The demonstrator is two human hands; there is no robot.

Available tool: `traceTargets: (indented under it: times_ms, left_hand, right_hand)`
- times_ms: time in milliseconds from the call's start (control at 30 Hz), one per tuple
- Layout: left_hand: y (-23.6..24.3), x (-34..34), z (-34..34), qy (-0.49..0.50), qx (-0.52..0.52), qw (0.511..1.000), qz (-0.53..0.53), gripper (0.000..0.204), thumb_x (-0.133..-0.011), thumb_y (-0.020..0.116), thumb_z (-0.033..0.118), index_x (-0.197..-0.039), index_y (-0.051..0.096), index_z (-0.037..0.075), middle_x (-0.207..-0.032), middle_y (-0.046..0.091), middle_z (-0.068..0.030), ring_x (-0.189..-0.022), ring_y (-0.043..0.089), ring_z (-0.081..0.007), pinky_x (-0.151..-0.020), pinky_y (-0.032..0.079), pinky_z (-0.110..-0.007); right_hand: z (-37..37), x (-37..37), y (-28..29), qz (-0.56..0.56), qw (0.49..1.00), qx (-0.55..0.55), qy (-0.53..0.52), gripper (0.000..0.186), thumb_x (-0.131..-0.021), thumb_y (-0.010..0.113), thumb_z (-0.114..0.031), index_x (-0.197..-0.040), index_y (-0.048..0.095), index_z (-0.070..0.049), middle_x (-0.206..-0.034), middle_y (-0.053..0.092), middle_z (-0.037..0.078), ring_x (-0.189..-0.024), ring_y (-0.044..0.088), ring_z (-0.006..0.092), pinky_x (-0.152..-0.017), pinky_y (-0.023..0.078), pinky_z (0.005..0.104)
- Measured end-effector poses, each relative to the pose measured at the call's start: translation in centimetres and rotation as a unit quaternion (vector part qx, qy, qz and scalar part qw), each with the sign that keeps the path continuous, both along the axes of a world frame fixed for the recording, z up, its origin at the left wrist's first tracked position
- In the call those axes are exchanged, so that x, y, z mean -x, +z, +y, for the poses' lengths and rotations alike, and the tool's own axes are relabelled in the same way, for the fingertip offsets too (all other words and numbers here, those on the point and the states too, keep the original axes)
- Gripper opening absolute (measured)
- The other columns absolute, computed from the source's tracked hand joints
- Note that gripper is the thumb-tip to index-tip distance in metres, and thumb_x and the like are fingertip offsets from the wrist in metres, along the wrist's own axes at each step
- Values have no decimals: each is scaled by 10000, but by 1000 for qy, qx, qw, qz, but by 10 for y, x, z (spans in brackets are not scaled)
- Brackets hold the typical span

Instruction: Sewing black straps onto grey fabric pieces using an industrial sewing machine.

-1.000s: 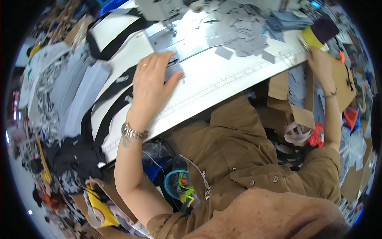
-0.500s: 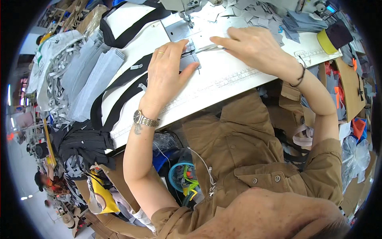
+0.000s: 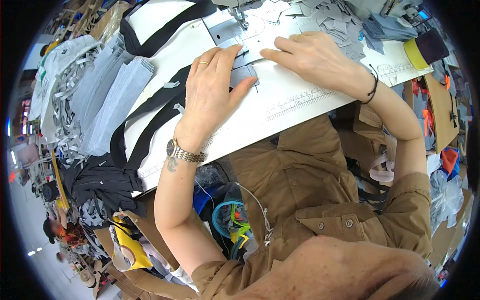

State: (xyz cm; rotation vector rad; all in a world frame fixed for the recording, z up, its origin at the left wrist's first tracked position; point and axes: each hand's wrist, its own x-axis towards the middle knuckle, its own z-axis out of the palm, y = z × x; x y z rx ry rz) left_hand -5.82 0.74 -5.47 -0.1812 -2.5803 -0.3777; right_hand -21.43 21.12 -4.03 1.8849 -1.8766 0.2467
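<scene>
My left hand (image 3: 212, 85) lies over a small grey fabric piece (image 3: 242, 76) at the table edge of the sewing machine, its fingers and thumb holding it down. A long black strip (image 3: 145, 137) runs from under that hand toward the left in loops. Small light tabs (image 3: 171, 85) sit on the strip. To the right, my right hand (image 3: 315, 57) hovers beside the fabric with thumb and fingers curled in. What it holds is hidden. Just beyond the hands is the sewing machine's presser foot (image 3: 242, 22) above a metal plate (image 3: 225, 35).
Stacked grey fabric strips (image 3: 117, 105) lie at the left, beside a white bag (image 3: 65, 75). Many small grey pieces (image 3: 335, 22) are scattered at the back right. A yellow and dark roll (image 3: 425, 49) stands at the table's right end. Below hangs a blue basket (image 3: 220, 220).
Silver thread snips showed between my right hand and the fabric; they no longer show. My right hand has drawn in slightly to the left, while my left hand stays on the fabric.
</scene>
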Motion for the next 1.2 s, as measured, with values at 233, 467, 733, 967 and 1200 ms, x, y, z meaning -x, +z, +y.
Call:
traceTargets:
  times_ms: [233, 467, 733, 967, 1200]
  left_hand:
    - [3, -5, -6, -28, 44, 995, 88, 606, -806, 838, 303, -1299, 626, 24, -1327, 633, -167, -1265, 562, -340, -1086, 425, -476]
    - [0, -3, -21, 11, -127, 977, 174, 580, -1070, 488, 455, -1429, 527, 2, -1502, 482, -218, -1358, 469, -361, -1097, 391, -453]
    - [-4, -5, -18, 20, -228, 965, 128, 614, -1078, 430, 476, -1502, 460, 33, -1570, 394, -189, -1307, 526, -307, -1036, 465, -441]
    - [4, -8, -6, 33, -299, 950, 86, 897, -992, 362, 748, -1576, 343, 69, -1646, 262, -161, -1388, 470, -316, -1023, 506, -484]
    - [7, -4, -11, 57, -414, 908, -13, 512, -1079, 464, 367, -1444, 521, 12, -1500, 505, -159, -1306, 555, -309, -1074, 472, -444]
  right_hand:
    - [124, 29, 17, -139, 984, -2, -109, 475, -857, 778, -147, -1319, 678, -110, -1015, 654, 103, -849, 637, 306, -738, 525, 379]
    - [224, 56, 12, -174, 931, 16, -320, 459, -870, 742, -78, -1324, 676, -83, -1137, 637, 134, -1045, 607, 322, -904, 485, 384]
    - [94, 34, 6, -141, 990, 11, -4, 379, -808, 767, -46, -1182, 712, -53, -1198, 681, 128, -1070, 669, 314, -897, 553, 408]
    - [-84, -5, -4, -315, 944, -28, 96, 377, -864, 652, -70, -1240, 663, -36, -1229, 695, 119, -1085, 678, 314, -858, 568, 421]
    - [-63, 31, 6, -832, 535, -67, 133, 210, -869, 599, -147, -920, 738, 2, -826, 711, 67, -693, 634, 121, -631, 498, 282]
